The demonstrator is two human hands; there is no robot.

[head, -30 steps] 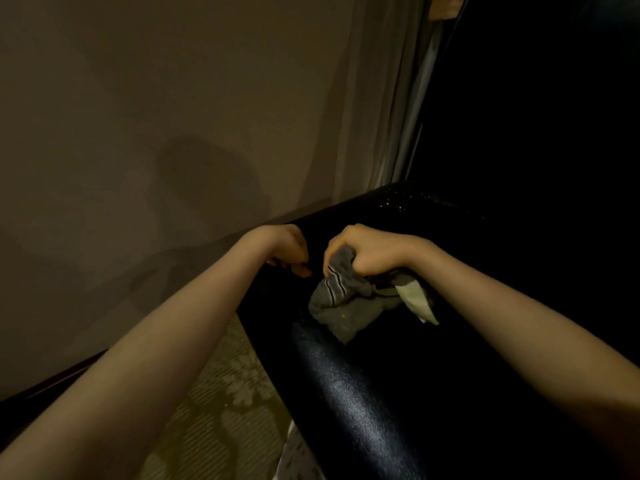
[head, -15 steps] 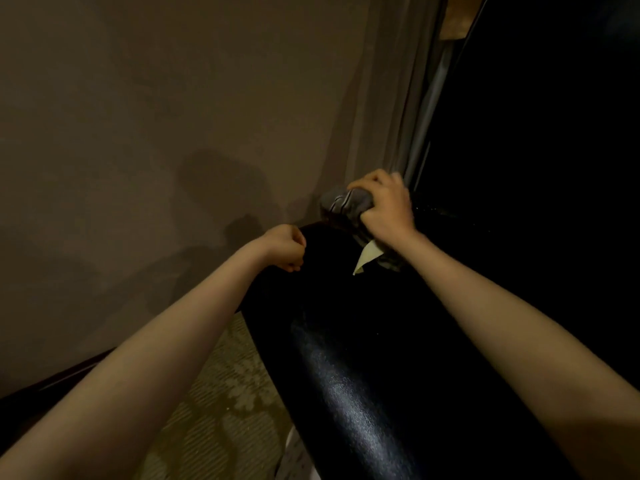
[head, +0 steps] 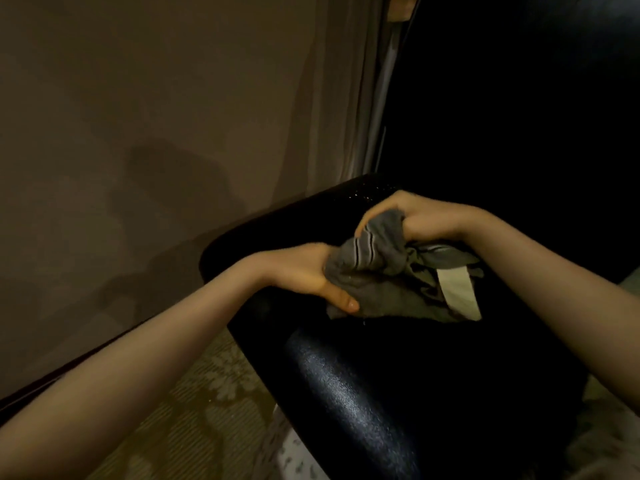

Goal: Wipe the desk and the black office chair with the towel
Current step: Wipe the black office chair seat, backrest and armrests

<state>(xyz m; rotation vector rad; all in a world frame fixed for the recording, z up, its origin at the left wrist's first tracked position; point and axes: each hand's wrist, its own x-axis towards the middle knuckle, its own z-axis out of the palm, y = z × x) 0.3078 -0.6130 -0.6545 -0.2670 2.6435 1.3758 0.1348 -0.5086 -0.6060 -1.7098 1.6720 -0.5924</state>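
Note:
The black office chair (head: 346, 393) fills the lower right, its glossy padded top edge running toward me. A bunched grey towel (head: 377, 271) with dark stripes and a pale tag lies on that edge. My right hand (head: 415, 220) grips the towel's upper bunch from above. My left hand (head: 304, 271) holds the towel's left end, thumb pressed on the cloth, fingers hidden under it. Beyond the chair everything at right is dark, and no desk can be made out.
A plain beige wall (head: 156, 133) stands at the left, with a pale curtain (head: 346, 98) hanging beside the chair. Patterned carpet (head: 207, 410) shows below my left forearm. A dark baseboard runs along the wall's foot.
My right hand has pulled the towel back from the chair's far corner toward me. My left hand, earlier a fist beside the chair edge, now holds the towel's left end.

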